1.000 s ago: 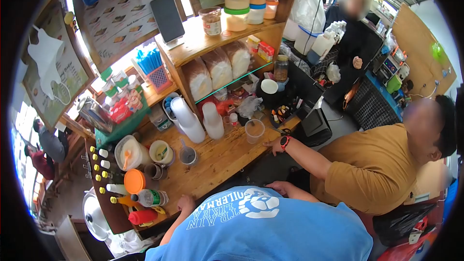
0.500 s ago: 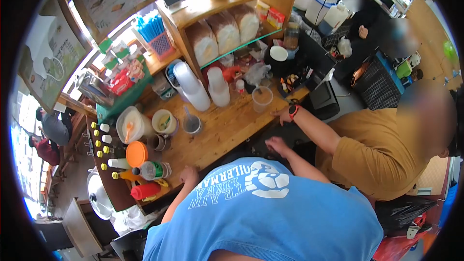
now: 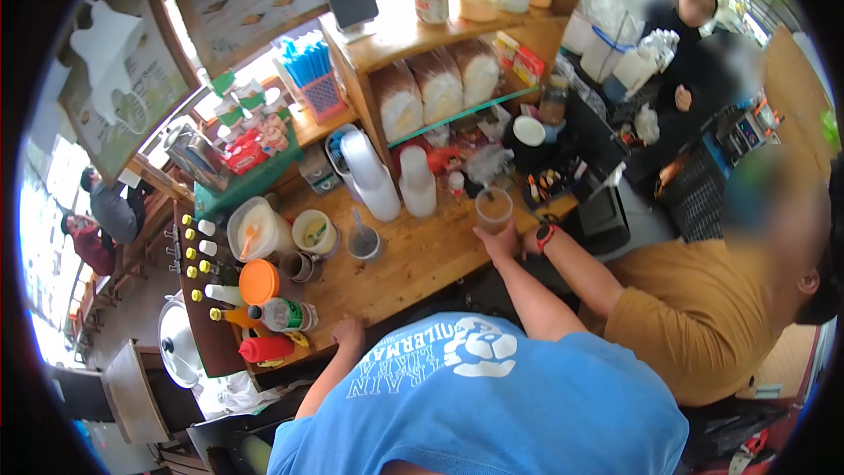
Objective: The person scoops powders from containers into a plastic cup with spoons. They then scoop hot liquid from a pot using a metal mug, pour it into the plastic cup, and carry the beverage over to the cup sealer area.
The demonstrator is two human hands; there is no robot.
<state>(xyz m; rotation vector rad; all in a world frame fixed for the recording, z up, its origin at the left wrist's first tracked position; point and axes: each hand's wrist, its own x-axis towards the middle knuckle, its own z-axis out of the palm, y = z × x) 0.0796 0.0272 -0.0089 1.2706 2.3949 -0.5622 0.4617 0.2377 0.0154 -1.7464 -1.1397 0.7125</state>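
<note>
My right hand reaches over the counter's front edge, with its fingers around the lower part of a clear plastic cup. Some brownish content and a dark stirring stick or spoon show in this cup. At the front edge of the wooden counter, my left hand rests loosely curled, with nothing visible in it. Nearest to it are a clear bottle with a green label and a red squeeze bottle. A second cup with a dark drink stands farther in, a spoon upright in it.
A co-worker's hand with a red watch is close beside my right hand. Stacked plastic cups, a white tub and an orange-lidded jar stand on the counter. Bagged bread fills the shelf behind.
My right hand has moved forward from the counter's edge to the clear cup and taken hold of it. My left hand stays at the edge. The view has shifted slightly.
</note>
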